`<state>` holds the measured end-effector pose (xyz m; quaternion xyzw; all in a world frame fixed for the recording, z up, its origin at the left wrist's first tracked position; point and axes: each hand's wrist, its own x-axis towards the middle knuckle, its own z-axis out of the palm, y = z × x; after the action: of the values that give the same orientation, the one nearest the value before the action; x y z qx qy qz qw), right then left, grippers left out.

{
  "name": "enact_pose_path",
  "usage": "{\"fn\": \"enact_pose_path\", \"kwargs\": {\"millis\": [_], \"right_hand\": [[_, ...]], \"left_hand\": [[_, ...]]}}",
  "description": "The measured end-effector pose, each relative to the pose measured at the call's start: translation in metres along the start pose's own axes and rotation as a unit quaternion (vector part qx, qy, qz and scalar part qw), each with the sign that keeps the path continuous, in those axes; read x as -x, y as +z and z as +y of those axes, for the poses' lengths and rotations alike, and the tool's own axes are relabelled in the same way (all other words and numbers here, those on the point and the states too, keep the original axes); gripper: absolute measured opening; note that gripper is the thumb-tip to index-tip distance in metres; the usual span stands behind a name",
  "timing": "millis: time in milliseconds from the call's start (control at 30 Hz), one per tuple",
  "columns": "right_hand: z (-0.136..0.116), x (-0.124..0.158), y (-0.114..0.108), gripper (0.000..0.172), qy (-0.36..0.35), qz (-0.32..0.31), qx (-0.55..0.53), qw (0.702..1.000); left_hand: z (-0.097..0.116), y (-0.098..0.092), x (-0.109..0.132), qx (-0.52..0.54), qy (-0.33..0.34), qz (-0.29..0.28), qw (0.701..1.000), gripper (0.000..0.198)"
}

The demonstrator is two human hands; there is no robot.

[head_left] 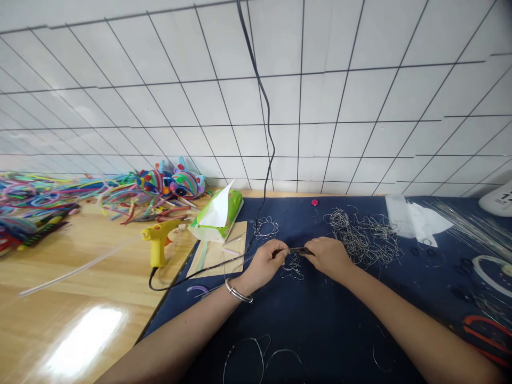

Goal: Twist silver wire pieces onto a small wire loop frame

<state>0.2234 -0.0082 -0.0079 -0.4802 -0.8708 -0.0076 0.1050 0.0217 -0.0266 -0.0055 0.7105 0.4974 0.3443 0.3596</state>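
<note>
At the middle of the dark blue mat, my left hand (pixel 270 261) is closed in a pinch on a thin wire, most of which its fingers hide. My right hand (pixel 328 257) wraps around dark pliers (pixel 298 249), whose tip points left and meets the wire at my left fingertips. Just below the pliers lies a small bent wire piece (pixel 294 269) with several loops. A flower-shaped wire ring (pixel 267 228) rests behind my left hand. To the right of my right hand is a tangled heap of wire loops (pixel 362 240).
A yellow glue gun (pixel 158 242), a green tissue pack (pixel 220 216) and colourful pipe cleaners (pixel 60 192) are at left. A black cable (pixel 269 133) hangs down the tiled wall. Long straight wires (pixel 472 224) and orange-handled scissors (pixel 486 336) lie right; curved wires (pixel 248 344) lie in front.
</note>
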Motion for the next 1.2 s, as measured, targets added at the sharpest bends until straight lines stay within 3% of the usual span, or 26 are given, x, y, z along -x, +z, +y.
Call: {"fn": "enact_pose_path", "kwargs": {"millis": [367,1200], "right_hand": [[0.003,0.000,-0.007,0.026,-0.038,0.008,-0.013,0.999],[-0.005,0.003,-0.010,0.018,-0.044,0.025,0.031,0.998]], "left_hand": [[0.006,-0.004,-0.001,-0.046,0.048,0.000,0.998,0.016],[0.008,-0.002,0.003,-0.060,0.087,-0.001,0.994,0.017]]}}
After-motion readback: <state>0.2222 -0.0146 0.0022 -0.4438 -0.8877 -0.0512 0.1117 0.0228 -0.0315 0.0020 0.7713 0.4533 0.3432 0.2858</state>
